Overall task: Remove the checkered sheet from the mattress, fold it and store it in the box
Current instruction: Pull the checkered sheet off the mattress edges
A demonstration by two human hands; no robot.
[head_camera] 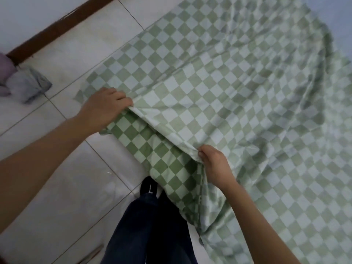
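Two bare hands pinch one raised fold of the checkered sheet (219, 96), which lies spread over the tiled floor (57, 178). Left hand (103, 109) grips the fold's far end, right hand (214, 164) its near end. Dark trouser legs (152, 229) stand at the sheet's near edge.

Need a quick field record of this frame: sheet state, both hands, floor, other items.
sheet: green-and-white checkered fabric sheet, spread over the floor, wrinkled, near edge lifted
fold: a flap of the sheet lies doubled under the lifted edge
left hand: left hand shut on the sheet's edge, far-left end
right hand: right hand pinching the same edge, nearer the body
floor: white glossy tiled floor
other: crumpled grey-blue cloth bundle at left, apart from the sheet; dark brown wooden baseboard
person: dark trousers, black shoe touching the sheet
box: not in view
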